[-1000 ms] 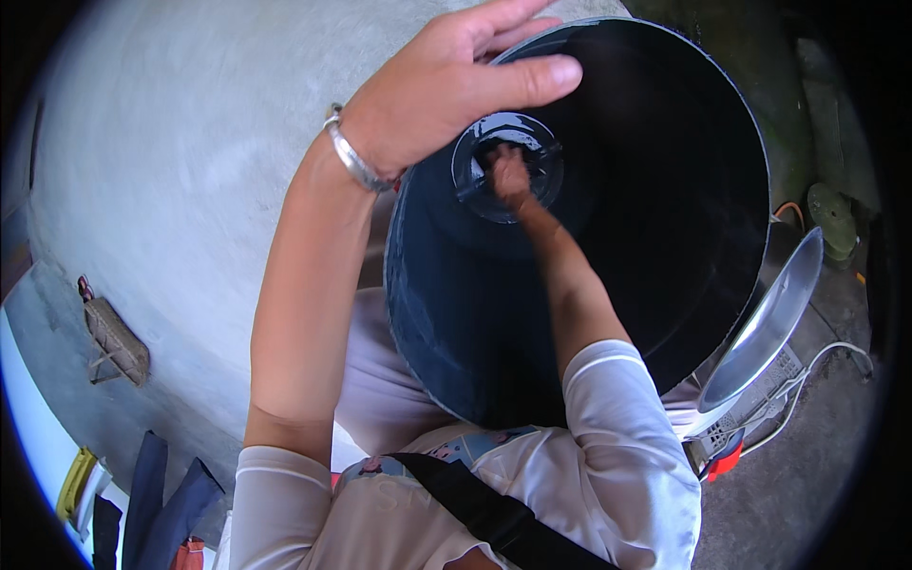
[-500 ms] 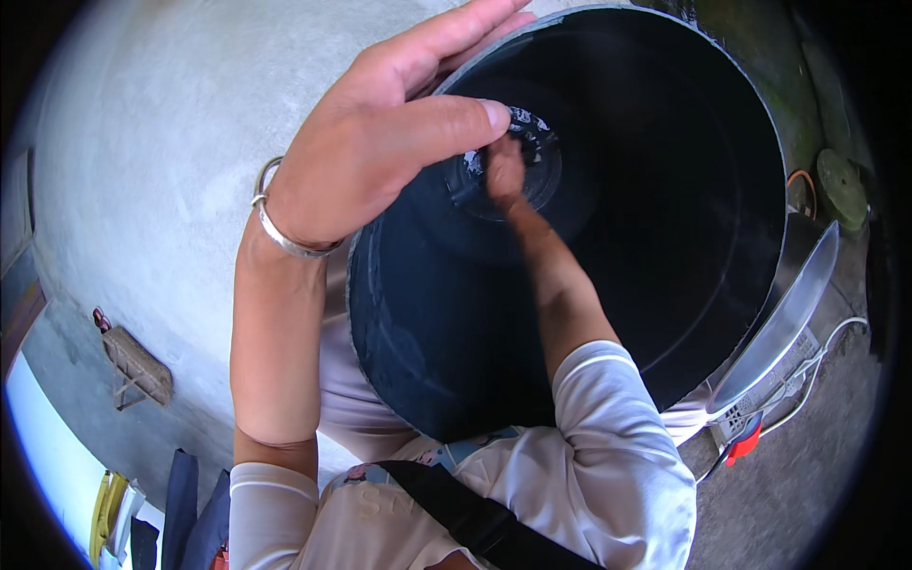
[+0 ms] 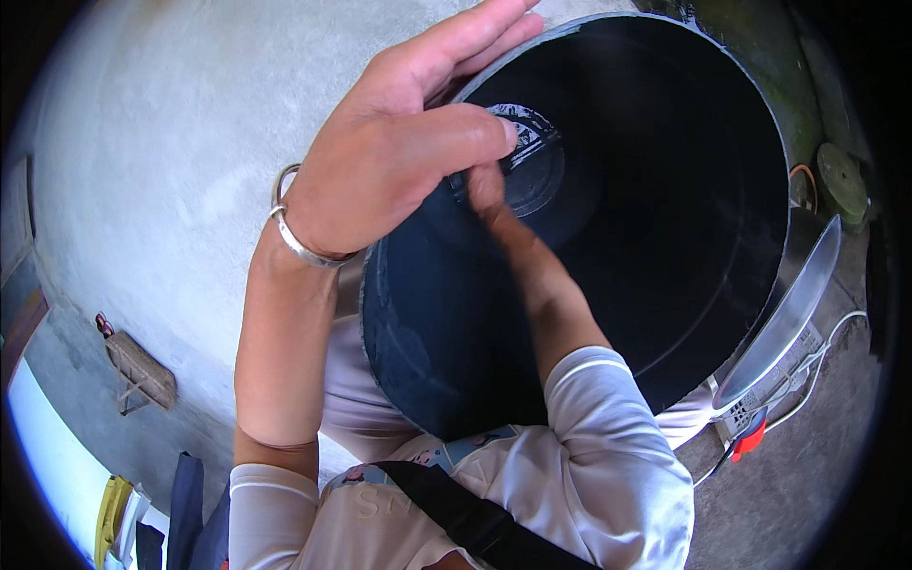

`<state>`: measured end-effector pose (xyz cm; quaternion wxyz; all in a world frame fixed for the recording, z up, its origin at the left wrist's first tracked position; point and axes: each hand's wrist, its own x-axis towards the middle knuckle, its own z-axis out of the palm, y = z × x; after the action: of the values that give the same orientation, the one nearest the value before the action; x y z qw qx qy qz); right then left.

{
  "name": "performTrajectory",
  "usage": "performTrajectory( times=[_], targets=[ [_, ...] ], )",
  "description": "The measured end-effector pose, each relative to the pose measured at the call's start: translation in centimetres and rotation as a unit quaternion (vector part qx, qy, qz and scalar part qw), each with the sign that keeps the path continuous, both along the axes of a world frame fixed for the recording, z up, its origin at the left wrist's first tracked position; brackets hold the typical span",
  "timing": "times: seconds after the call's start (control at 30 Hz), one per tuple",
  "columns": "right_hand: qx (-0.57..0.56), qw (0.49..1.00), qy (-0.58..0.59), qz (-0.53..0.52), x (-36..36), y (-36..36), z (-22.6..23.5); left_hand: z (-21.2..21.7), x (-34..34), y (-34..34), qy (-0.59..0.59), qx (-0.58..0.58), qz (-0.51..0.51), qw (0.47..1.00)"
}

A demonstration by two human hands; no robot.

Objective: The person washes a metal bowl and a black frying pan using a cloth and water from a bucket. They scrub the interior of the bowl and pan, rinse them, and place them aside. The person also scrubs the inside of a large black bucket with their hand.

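A large black round tub (image 3: 655,256) tilts over my lap with its mouth facing me. My left hand (image 3: 408,133) grips the far-left rim, its long fingers lying outside the wall and the thumb hooked inside. A silver bangle circles that wrist. Deep in the tub, my right hand (image 3: 485,188) is at the bottom, near a round ringed area (image 3: 541,171) with bright whitish patches. Motion blur and the left thumb's nearness hide the right fingers, so whether they hold something does not show.
At the right, a shiny metal basin (image 3: 784,318) leans by a pale plastic basket (image 3: 774,385) with a white cord and something red (image 3: 750,440). A green round disc (image 3: 842,183) lies farther back. To the left a small wooden stool (image 3: 141,369) stands on the concrete floor.
My right hand has shifted left and slightly nearer at the tub's bottom. My left hand and the rim have moved slightly right and nearer, the grip unchanged.
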<state>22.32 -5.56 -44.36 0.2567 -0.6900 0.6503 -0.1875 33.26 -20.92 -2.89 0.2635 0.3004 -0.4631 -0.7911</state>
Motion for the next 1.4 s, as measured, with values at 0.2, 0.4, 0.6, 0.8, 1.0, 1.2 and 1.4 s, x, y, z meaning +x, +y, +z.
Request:
performTrajectory(
  times=[0.2, 0.4, 0.6, 0.8, 1.0, 1.2, 1.4],
  targets=[
    [0.085, 0.991, 0.069, 0.074, -2.5, -1.1, 2.1, 0.1, -0.3, 0.2, -0.024, -0.008, 0.004, 1.000],
    [0.010, 0.978, 0.134, -0.159, -4.3, -3.7, 0.8, 0.2, -0.6, 0.1, -0.006, 0.033, 0.008, 0.999],
    [-0.003, 0.985, 0.088, 0.147, -2.9, -0.3, 1.5, 0.5, -2.3, 0.5, -0.038, 0.042, 0.037, 0.998],
    [-0.007, 0.988, 0.124, -0.086, -9.8, -4.5, 1.0, 0.9, -3.4, 0.9, -0.026, 0.087, 0.037, 0.995],
    [0.013, 0.995, 0.054, 0.083, -2.4, 2.6, 1.0, 0.9, -3.3, 1.0, -0.043, 0.109, 0.071, 0.991],
    [0.036, 0.999, 0.024, 0.002, -10.1, -3.3, 0.9, 1.3, -4.5, 1.4, -0.021, 0.103, 0.056, 0.993],
    [0.016, 0.999, 0.034, -0.019, -4.6, 1.7, -0.1, 0.4, -4.5, 1.6, -0.055, 0.051, 0.050, 0.996]
  ],
)
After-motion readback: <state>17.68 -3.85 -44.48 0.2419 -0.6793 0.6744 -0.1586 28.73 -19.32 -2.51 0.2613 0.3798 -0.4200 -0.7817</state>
